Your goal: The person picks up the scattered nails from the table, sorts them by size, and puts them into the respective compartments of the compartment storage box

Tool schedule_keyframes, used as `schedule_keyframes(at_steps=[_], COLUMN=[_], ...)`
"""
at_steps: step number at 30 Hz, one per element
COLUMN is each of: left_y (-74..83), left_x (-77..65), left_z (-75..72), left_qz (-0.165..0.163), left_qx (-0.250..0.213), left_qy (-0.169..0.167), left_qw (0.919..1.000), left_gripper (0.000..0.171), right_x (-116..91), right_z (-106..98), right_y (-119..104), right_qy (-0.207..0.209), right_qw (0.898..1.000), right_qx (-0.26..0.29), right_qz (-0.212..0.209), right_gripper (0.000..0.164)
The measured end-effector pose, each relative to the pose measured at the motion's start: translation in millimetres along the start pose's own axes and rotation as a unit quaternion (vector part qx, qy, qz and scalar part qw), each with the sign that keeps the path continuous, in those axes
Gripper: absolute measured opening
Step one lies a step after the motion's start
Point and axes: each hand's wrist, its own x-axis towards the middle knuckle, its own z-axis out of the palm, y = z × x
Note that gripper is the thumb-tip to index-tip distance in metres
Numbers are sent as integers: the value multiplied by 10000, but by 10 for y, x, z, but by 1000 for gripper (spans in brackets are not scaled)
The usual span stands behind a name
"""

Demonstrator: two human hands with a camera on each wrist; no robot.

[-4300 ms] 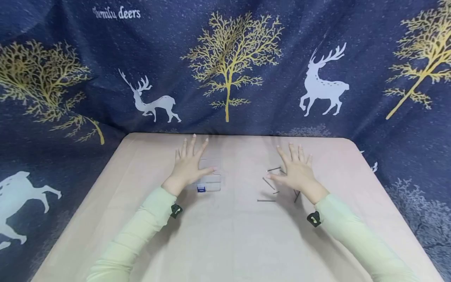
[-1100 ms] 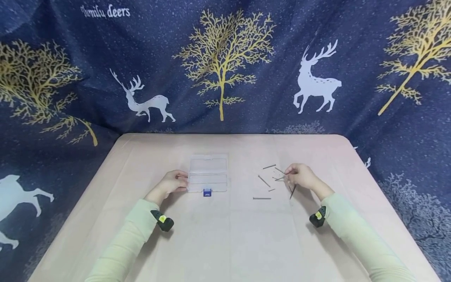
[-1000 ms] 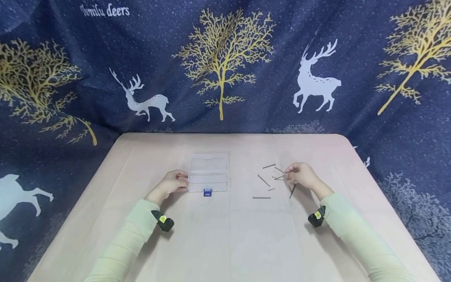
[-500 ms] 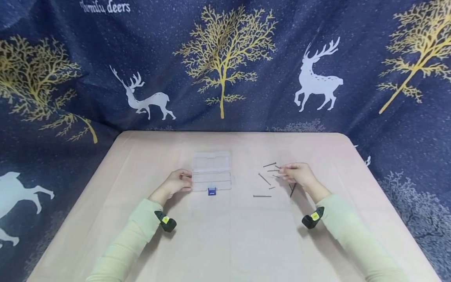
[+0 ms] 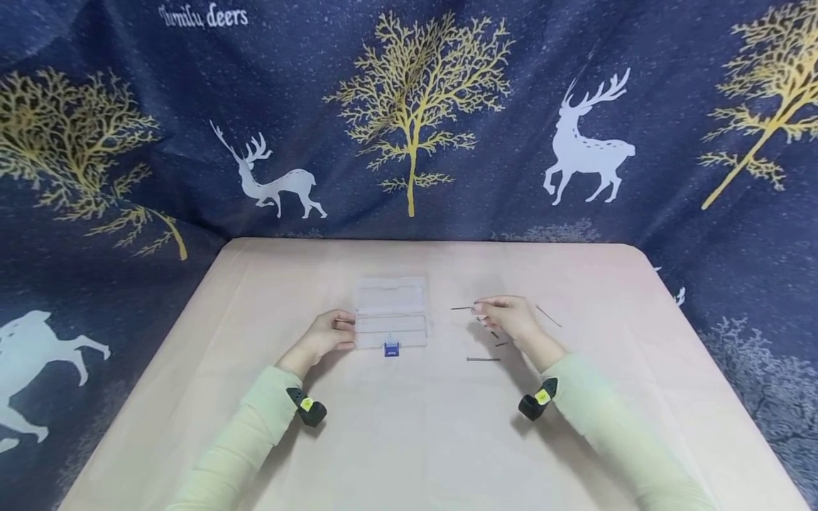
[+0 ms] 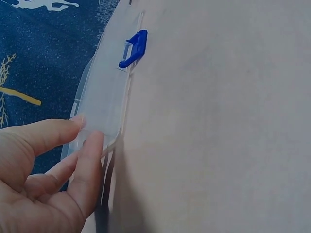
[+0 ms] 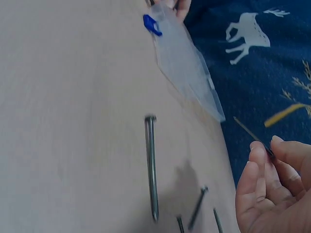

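Note:
A clear plastic storage box (image 5: 391,293) lies with its lid raised toward the back and a blue latch (image 5: 392,350) at its front. My left hand (image 5: 324,335) grips the box's left end between thumb and fingers; the left wrist view shows fingertips (image 6: 80,122) at the box wall. To the right of the box, my right hand (image 5: 511,319) pinches a thin nail (image 5: 461,309) between thumb and fingers. Its point faces left toward the box, held above the tabletop. Beneath that hand, a long nail (image 5: 483,360) and a short nail (image 5: 501,344) lie on the table.
Another nail (image 5: 548,316) lies to the right of my right hand, and more are partly hidden under it. The pale table (image 5: 409,440) runs back to a dark blue curtain (image 5: 486,206) printed with deer and trees.
Both hands came down from a spread pose. The left hand took hold of the box's end. The right hand picked a nail from the pile and carried it left toward the box.

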Motion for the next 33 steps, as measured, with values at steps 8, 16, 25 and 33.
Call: schedule_keyframes(at_steps=[8,16,25,33], left_y=[17,-90,-2,14], left_x=[-27,-42,20,-7], left_z=[14,-56,37,47], left_qz=[-55,247,-88,-235], left_qx=[15,-365,-30,3], left_qy=[-26,-197,31,128], left_qw=[10000,9988,10000,9996], left_gripper=[50,45,44,44], right_x=[42,144,183,196], right_z=[291,610,809,1006], right_y=[-8,-51,-94,-143], right_qy=[-83,-314,-357,-222], right_qw=[9996,9981,9982,9979], right_qx=[270,449,239,-214], right_qz=[-74,-279,-416,-562], right_gripper=[33,31,25,19])
